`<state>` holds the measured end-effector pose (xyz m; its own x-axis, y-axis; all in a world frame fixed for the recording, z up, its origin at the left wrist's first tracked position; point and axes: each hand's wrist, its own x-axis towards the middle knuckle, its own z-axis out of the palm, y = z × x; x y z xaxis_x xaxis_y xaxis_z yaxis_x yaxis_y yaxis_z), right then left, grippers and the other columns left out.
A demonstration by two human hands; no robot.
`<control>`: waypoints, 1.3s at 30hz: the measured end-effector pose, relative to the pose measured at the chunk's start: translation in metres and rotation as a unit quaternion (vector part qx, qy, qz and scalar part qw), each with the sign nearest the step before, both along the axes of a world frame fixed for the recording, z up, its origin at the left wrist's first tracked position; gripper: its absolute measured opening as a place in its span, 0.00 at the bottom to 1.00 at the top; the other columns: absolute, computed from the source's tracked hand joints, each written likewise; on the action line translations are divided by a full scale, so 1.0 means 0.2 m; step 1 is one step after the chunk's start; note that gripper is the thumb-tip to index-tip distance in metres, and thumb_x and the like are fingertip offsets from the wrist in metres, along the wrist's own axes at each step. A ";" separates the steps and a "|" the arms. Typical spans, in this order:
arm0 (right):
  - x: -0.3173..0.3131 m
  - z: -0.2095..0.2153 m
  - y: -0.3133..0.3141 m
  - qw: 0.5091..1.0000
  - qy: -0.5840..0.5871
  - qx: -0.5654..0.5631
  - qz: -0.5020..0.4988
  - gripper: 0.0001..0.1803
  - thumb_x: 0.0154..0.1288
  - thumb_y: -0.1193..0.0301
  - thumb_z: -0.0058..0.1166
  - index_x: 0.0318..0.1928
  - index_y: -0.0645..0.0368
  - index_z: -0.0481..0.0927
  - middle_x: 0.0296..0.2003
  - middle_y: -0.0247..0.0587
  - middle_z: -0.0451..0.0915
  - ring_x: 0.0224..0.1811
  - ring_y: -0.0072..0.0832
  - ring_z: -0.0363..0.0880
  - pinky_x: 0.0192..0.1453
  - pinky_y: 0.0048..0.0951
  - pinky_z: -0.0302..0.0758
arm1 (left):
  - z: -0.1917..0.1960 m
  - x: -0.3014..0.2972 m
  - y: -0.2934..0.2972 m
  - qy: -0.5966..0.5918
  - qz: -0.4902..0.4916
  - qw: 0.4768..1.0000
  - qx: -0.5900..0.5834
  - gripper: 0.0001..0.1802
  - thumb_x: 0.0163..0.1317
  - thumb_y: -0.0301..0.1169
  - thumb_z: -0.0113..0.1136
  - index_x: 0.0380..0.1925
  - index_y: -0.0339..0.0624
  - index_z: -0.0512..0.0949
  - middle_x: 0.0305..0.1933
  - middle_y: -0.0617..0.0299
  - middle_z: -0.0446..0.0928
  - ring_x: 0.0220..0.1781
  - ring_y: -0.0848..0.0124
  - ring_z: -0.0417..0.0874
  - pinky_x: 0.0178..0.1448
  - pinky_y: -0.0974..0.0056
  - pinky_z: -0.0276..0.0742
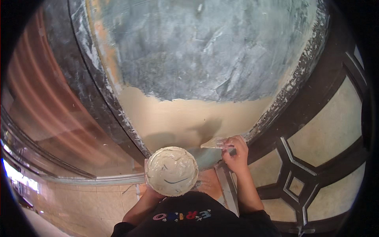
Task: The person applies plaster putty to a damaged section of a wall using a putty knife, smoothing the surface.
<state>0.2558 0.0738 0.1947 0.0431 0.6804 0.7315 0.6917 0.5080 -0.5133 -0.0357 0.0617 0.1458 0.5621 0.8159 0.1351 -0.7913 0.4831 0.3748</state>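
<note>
Wall panel (205, 51) fills most of the view: upper part grey-blue and patchy, lower band coated in smooth beige filler (185, 118), with the boundary between them running roughly level across the middle. Dark, paint-flecked frame (98, 79) curves down the panel's left side; left of that, reddish-brown glazing (47, 102) and, at bottom left, tiled floor (90, 201).

Left hand (152, 193) sits low centre-left, mostly hidden under a round pan (171, 170) heaped with pale putty. Fingers are under the pan and out of sight, so grip shape can't be read; the hand carries the pan from below. Pan is held just in front of the panel's bottom edge, above the person's dark shirt (193, 217).

Right hand (235, 152) is right of the pan, at the panel's lower right corner. Fingers closed around the handle of a putty knife (215, 143). Blade points left, lying against the beige band and smeared with filler. Its shadow falls on the wall just above.

Right of the hand: dark frame edge (292, 87) with chipped white flecks, then a dark door (316, 173) with pale geometric panels running to the right rim.
</note>
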 end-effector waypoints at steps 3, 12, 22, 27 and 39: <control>0.06 -0.14 -0.01 0.988 0.147 -0.055 -0.004 0.09 0.58 0.77 0.60 0.36 0.58 0.74 0.36 0.39 0.78 0.36 0.28 0.78 0.37 0.29 0.76 | 0.01 0.02 -0.01 -0.003 -0.004 1.000 -0.007 0.46 0.63 0.72 0.25 0.70 0.54 0.60 0.73 0.57 0.60 0.72 0.52 0.63 0.72 0.40 0.59; 0.00 -0.24 0.06 0.800 0.547 -0.223 0.110 0.11 0.73 0.61 0.50 0.45 0.53 0.66 0.38 0.34 0.76 0.38 0.26 0.81 0.35 0.27 0.80 | -0.18 0.03 0.00 0.148 0.092 0.985 0.017 0.36 0.65 0.42 0.59 0.68 0.47 0.56 0.68 0.57 0.64 0.68 0.63 0.67 0.70 0.51 0.67; 0.35 -0.21 0.23 0.691 0.708 -0.121 0.079 0.08 0.74 0.61 0.46 0.47 0.47 0.71 0.38 0.30 0.77 0.38 0.24 0.80 0.34 0.26 0.82 | -0.23 0.09 -0.07 0.213 0.178 0.959 0.053 0.34 0.65 0.46 0.52 0.67 0.46 0.57 0.68 0.54 0.63 0.66 0.60 0.69 0.68 0.51 0.69; 0.52 -0.10 0.35 0.703 0.697 -0.105 0.092 0.08 0.74 0.60 0.46 0.45 0.47 0.73 0.33 0.29 0.78 0.31 0.23 0.81 0.24 0.22 0.76 | -0.21 0.10 -0.09 0.169 0.108 0.978 0.058 0.36 0.71 0.59 0.31 0.71 0.49 0.55 0.74 0.54 0.57 0.72 0.55 0.63 0.72 0.44 0.62; 0.48 -0.10 0.33 0.758 0.642 -0.091 0.072 0.16 0.75 0.55 0.45 0.49 0.52 0.73 0.35 0.29 0.79 0.27 0.18 0.79 0.18 0.19 0.68 | -0.24 0.21 -0.11 0.318 0.303 0.855 0.276 0.50 0.48 0.33 0.74 0.68 0.41 0.53 0.66 0.50 0.63 0.65 0.61 0.70 0.65 0.52 0.73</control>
<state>0.3521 0.1397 0.1750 0.5558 0.8301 0.0443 -0.4924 0.3718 -0.7869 0.0071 0.0402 0.0984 0.1616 0.8936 0.4187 -0.3847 -0.3337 0.8606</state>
